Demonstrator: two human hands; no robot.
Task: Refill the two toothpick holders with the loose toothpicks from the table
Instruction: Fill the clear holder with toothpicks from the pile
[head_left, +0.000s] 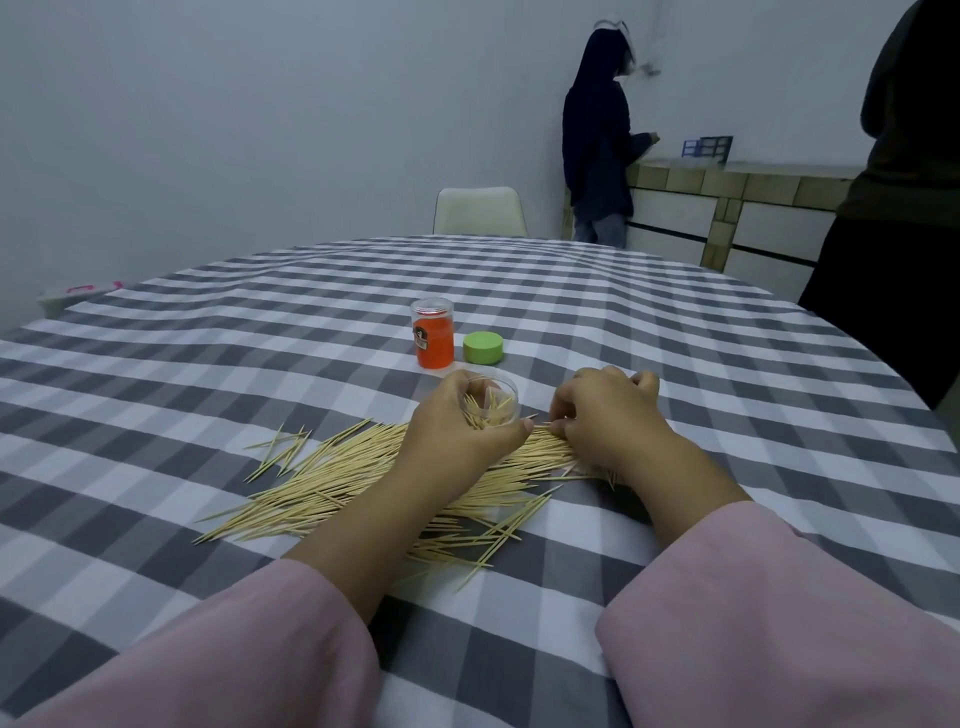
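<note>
Toothpicks (363, 478) litter the checked desk (675, 332); left hand (457, 431) grips a clear holder (496, 402), right hand (608, 421) pinches toothpicks. Pale walls behind.

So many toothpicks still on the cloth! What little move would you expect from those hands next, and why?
Probably the right hand lifts the few toothpicks it is pinching from the loose pile and drops them into the clear holder. The left hand grips that holder, open-topped and only partly filled, right beside the pile.
</note>
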